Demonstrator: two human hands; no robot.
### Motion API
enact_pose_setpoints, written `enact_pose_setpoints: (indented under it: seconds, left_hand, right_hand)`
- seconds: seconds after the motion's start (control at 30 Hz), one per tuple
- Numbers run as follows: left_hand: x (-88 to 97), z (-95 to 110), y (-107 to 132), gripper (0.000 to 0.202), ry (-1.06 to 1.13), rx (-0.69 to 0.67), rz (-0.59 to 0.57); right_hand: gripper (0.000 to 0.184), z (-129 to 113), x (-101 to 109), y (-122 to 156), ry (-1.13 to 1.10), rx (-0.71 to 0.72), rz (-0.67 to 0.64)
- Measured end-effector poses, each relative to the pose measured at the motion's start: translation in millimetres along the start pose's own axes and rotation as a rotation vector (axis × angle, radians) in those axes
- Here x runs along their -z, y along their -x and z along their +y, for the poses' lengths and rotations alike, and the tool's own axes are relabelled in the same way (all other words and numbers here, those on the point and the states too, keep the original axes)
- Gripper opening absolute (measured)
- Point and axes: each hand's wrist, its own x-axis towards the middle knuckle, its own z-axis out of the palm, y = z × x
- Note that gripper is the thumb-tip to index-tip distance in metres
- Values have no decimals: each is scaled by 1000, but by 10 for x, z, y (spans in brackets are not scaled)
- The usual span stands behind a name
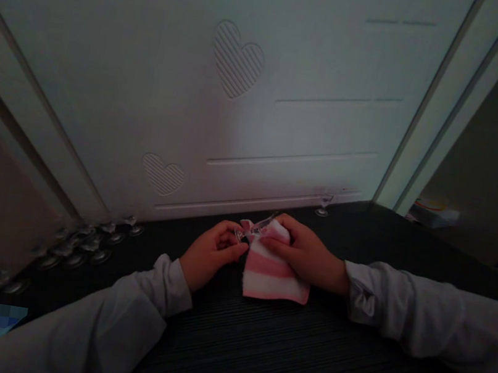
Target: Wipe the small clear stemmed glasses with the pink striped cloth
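Note:
Between my hands a small clear stemmed glass point(255, 230) lies tilted on its side. My left hand point(213, 253) is closed, pinching the glass by its foot. A pink and white striped cloth point(275, 278) hangs from my right hand point(308, 254), whose fingers are closed on it and press it around the bowl end of the glass. The cloth and fingers hide part of the glass. Both hands are just above the dark table point(225, 345).
Several small stemmed glasses point(74, 255) stand grouped along the table's left edge. One more glass point(322, 207) stands at the back, near the white panel point(153, 72) with embossed hearts. Papers point(436, 214) lie beyond the table at the right.

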Motion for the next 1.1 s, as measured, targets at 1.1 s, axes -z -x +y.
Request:
enact_pose_setpoints:
  seconds: [1.1]
  left_hand:
    - [20, 64, 10, 38, -185, 25, -86]
  right_hand:
    - [13, 7, 8, 11, 36, 56, -29]
